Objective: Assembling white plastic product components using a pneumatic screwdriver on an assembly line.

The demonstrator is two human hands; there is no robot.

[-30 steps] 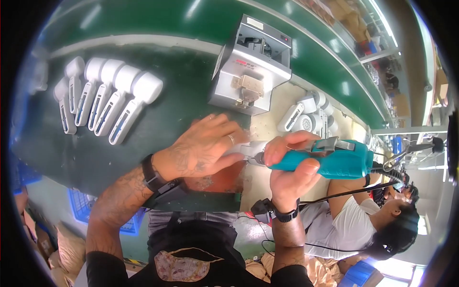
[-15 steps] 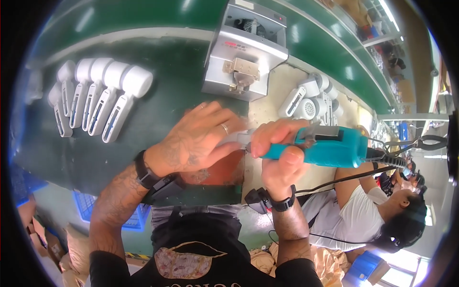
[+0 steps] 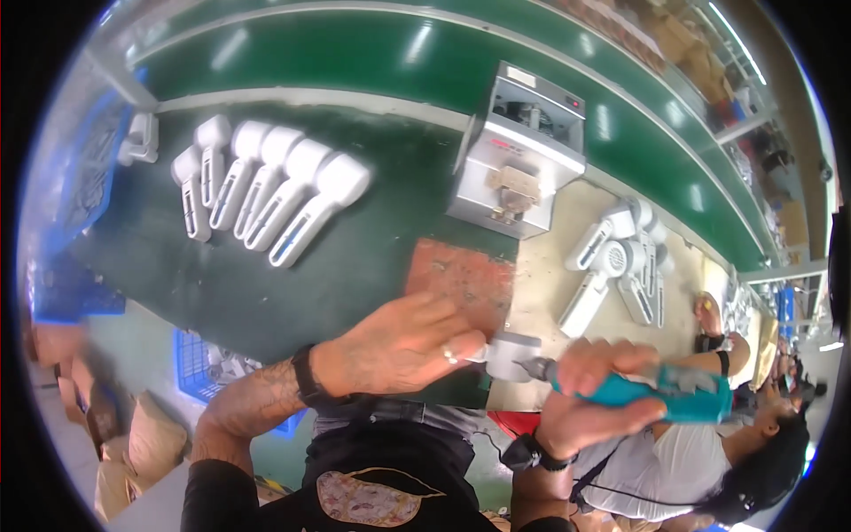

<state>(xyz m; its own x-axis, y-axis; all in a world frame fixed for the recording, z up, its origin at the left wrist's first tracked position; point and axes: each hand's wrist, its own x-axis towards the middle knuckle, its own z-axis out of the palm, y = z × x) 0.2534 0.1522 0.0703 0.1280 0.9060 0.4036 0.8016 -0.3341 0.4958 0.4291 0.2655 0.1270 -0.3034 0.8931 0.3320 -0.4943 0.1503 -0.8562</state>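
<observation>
My left hand (image 3: pixel 403 344) is closed round a white piece with a short, round grey-white head (image 3: pixel 512 356) sticking out to the right; the rest of it is hidden by my fingers. In my closed right hand (image 3: pixel 603 383) is a teal electric screwdriver (image 3: pixel 698 403), held almost level. Its dark bit points left at the piece's head, and the tip appears to touch or nearly touch it. Both hands are over the bench's front edge, just nearer me than a worn red patch (image 3: pixel 461 277).
Several white round-headed devices with long handles (image 3: pixel 297 186) lie in a row at left. More lie piled (image 3: pixel 620 257) at right. A silver box-shaped machine (image 3: pixel 510 164) stands at the back. A blue crate (image 3: pixel 191 363) sits below the bench. A co-worker (image 3: pixel 700 461) is close at right.
My hands have come nearer me, off the red patch to the bench's front edge. The held piece's round head now shows. My view has shifted, so the bench appears lower and further right.
</observation>
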